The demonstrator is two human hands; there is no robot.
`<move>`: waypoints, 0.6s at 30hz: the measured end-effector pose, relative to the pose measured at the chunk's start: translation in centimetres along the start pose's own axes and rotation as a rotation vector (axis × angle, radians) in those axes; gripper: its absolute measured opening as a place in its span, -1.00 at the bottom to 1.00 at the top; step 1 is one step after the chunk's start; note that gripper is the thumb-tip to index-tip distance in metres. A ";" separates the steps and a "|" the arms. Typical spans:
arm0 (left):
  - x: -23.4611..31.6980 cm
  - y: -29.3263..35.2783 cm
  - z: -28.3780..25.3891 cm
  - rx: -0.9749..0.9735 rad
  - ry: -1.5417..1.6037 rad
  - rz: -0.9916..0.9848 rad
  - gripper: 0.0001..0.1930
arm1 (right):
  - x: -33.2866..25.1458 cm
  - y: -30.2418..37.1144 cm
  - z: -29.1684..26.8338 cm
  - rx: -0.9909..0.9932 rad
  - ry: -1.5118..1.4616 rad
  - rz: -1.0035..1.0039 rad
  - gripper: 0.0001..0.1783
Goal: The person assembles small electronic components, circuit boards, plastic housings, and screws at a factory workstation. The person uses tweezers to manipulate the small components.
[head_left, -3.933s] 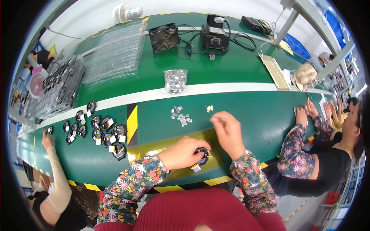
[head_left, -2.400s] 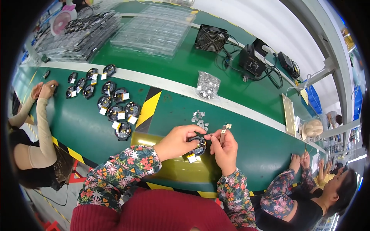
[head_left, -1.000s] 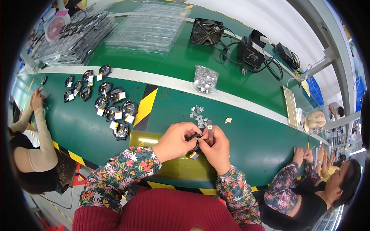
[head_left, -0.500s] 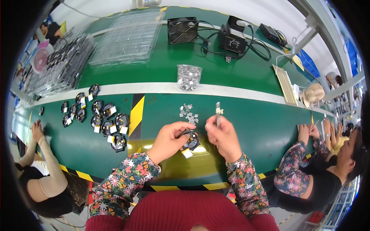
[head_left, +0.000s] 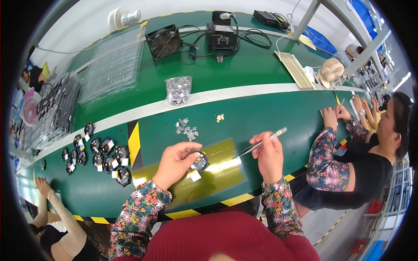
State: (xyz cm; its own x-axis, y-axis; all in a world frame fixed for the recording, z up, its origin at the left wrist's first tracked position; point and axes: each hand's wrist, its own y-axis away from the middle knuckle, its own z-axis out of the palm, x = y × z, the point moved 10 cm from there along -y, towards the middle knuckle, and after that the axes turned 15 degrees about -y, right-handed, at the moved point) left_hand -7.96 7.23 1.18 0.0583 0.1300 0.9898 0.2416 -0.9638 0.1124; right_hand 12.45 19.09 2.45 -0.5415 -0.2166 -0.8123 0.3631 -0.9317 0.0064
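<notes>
My left hand (head_left: pixel 175 163) grips a round black device part (head_left: pixel 198 162) with an exposed circuit board, thumb on its near left side. A white tab (head_left: pixel 194 175) sticks out from its lower edge. They hover over a shiny yellow translucent mat (head_left: pixel 217 174). To the right, my right hand (head_left: pixel 269 156) pinches slim metal tweezers (head_left: pixel 274 134); their thin tip points left, toward the mat, apart from the part. Beyond the mat lie several small grey square pieces (head_left: pixel 187 130) and a little cluster of cream-coloured bits (head_left: pixel 220 118).
Several similar round black parts (head_left: pixel 104 156) lie at left. A plastic bag (head_left: pixel 178 90) of small pieces rests near the pale rail (head_left: pixel 217 93). Behind stand a black fan (head_left: pixel 164 42), a black dial unit (head_left: pixel 222 38) and clear trays (head_left: pixel 113 61). Co-workers (head_left: pixel 361 174) sit on both sides.
The view has swung to the right. My right hand has tipped the tweezers from upright to slanting, tip down and left. The left hand still holds the round part.
</notes>
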 end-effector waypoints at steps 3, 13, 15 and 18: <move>0.9 -0.3 2.5 -0.159 -0.223 -0.046 -0.85 | 1.5 1.9 -1.2 0.036 -0.069 0.096 -0.94; 2.3 -1.2 6.2 -0.201 -0.558 0.292 -0.85 | 0.3 4.8 -0.3 -0.062 0.264 -0.051 -0.84; 2.2 -1.3 6.4 -0.211 -0.561 0.304 -0.84 | 0.5 4.7 -0.4 -0.067 0.285 -0.052 -0.84; 2.2 -1.3 6.6 -0.222 -0.583 0.342 -0.84 | 0.4 4.9 -0.3 -0.045 0.332 -0.085 -0.83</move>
State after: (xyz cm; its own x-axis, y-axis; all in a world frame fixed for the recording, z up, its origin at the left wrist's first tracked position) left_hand -1.75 10.28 2.67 0.6190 -0.1452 0.7718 -0.0824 -0.9893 -0.1200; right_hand 14.24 14.57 1.93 -0.2980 -0.0248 -0.9542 0.3642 -0.9270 -0.0897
